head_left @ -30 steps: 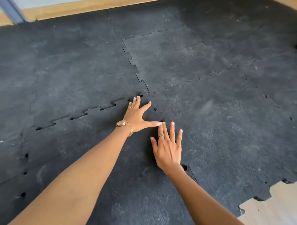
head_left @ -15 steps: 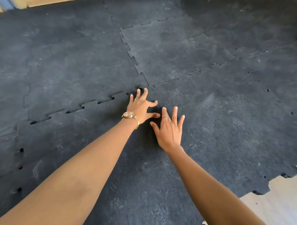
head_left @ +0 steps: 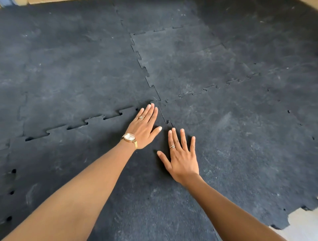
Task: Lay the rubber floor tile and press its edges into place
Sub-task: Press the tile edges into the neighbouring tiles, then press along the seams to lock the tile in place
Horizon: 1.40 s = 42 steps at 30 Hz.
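Observation:
A dark grey rubber floor tile (head_left: pixel 72 165) with jigsaw edges lies in the near left of the floor. Its far seam (head_left: pixel 96 119) toward the neighbouring tile shows open gaps between the teeth. My left hand (head_left: pixel 143 128), wearing a gold watch and a ring, lies flat with fingers together on the tile's far right corner, where four tiles meet. My right hand (head_left: pixel 181 157), also ringed, rests flat with fingers spread on the seam along the tile's right edge, just below and to the right of the left hand. Neither hand holds anything.
Interlocked rubber tiles (head_left: pixel 189 65) cover the floor all around. Small holes (head_left: pixel 12 172) show along the left seam. Bare light floor (head_left: pixel 302 225) shows at the near right corner, and a wooden strip (head_left: pixel 51 1) runs along the far edge.
My left hand slid up to the four-tile corner and closed its fingers. My right hand moved up, then drew back slightly toward me, staying flat.

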Motion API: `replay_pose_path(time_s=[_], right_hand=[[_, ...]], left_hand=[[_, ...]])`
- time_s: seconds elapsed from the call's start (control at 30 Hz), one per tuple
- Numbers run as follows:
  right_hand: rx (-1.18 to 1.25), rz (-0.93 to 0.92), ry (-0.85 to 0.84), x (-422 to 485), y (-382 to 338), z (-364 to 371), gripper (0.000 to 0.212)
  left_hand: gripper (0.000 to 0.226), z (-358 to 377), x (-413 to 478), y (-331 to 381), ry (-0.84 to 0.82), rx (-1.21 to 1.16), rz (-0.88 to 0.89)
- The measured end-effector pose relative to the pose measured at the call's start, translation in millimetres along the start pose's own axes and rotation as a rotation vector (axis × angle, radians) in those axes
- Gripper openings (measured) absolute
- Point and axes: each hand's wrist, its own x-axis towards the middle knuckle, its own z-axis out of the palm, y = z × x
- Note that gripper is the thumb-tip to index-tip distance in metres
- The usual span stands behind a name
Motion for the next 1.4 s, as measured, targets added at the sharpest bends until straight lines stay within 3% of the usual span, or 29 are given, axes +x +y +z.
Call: replay_pose_path(time_s=[0.43,0.63,0.7,0.8,0.93,1.23,1.4], right_hand=[[-0.001,-0.010,-0.040,1.4,-0.5,-5.3,0.087],[-0.038,-0.081,-0.006,19.6,6.7,-19.1,0.071],[-0.051,-0.104,0.066,37.4,2.9,-26.9,0.057],[-0.029,-0.130,0.038,80.2,-22.6,-30.7,0.061],[0.048,-0.095,-0.023,120.7,-64.1,-18.3,0.063],[0.012,-0.058,0.014,128.3,-65.7,-3.9,0.065],[-0.078,-0.131,-0.022,128.6,-67.7,-8.8,0.058]], left_hand=[[0.065,-28.2,23.6,-18.7,-0.160,0.072,0.096],[0.065,-35.7,17.4,-27.2,-0.312,-0.109,0.062],[0.064,-30.4,0.9,-37.0,-0.210,-0.116,-0.067],[0.067,-16.3,-42.1,-45.1,-0.079,0.017,-0.272],[0.068,-7.4,-48.4,-47.8,-0.003,0.002,-0.263],[0.070,-11.8,-43.5,-56.3,-0.052,-0.028,-0.219],[0.063,-18.4,-35.3,-53.6,-0.073,0.106,-0.198]])
